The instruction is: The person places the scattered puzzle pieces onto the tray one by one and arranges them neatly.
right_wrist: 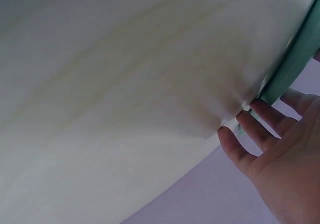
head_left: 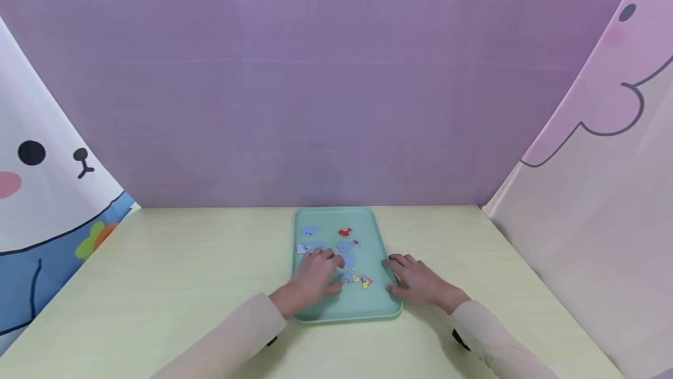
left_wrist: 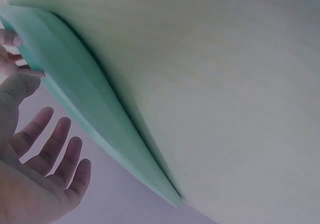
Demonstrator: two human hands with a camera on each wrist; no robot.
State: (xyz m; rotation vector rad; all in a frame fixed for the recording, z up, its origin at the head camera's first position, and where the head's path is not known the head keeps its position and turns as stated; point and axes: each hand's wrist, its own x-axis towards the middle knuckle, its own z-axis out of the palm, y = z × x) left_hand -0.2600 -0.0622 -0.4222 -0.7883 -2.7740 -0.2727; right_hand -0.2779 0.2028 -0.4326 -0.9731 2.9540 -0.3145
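Observation:
A pale green tray (head_left: 326, 312) lies on the table with several flat, printed cutout pieces in it. My left hand (head_left: 315, 277) is over the tray's left part, thumb and forefinger apart and fingers loosely bent. Just past its fingertips are a blue triangular piece (head_left: 349, 260) and a blue-and-yellow piece (head_left: 363, 280); the hand partly covers a pale blue strip (head_left: 310, 246). In the left wrist view, the left hand (left_wrist: 45, 154) shows spread fingers with nothing between them. At the tray's right rim, my right hand (head_left: 417, 281) has its fingertips (right_wrist: 227, 134) down on the table.
Farther up the tray are a blue piece (head_left: 310, 230), a red piece (head_left: 344, 232) and a blue piece with a red spot (head_left: 347, 246). The light wooden table (head_left: 210, 256) ends at a purple backdrop (head_left: 336, 104). Printed cloths hang at both sides.

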